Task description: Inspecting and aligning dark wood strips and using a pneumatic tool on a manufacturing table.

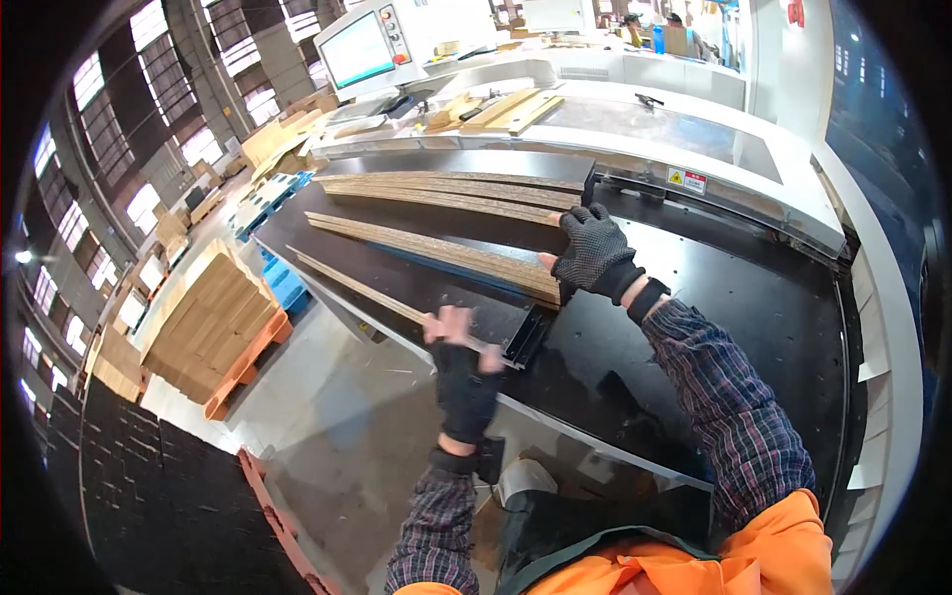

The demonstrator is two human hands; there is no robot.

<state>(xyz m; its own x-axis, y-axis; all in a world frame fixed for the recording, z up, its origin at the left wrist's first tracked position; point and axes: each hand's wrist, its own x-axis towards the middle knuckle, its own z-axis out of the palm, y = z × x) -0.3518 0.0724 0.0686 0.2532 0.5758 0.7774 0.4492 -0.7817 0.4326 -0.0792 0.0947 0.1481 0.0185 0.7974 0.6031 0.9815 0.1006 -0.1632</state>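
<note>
Dark-faced wood-board strips with raw brown edges lie across the black machine table (674, 347). A rear stack (446, 188), a middle stack (436, 255) and a thin front strip (357, 285) fan out toward the left. My right hand (595, 253), in a black fingerless glove, rests at the right end of the rear stack, thumb and fingers apart. Its thumb points into the gap above the middle stack. My left hand (464, 377), also gloved, is over the table's near edge by the right end of the front strip. Motion blurs its fingers, but the thumb stands apart from them.
Behind the table runs a white machine frame (694, 124) with a warning label and loose wood strips (511, 109) on top. A monitor (357, 55) stands at the back left. Stacked panels (203, 312) sit on an orange pallet, and a dark stack (159, 476) stands lower left.
</note>
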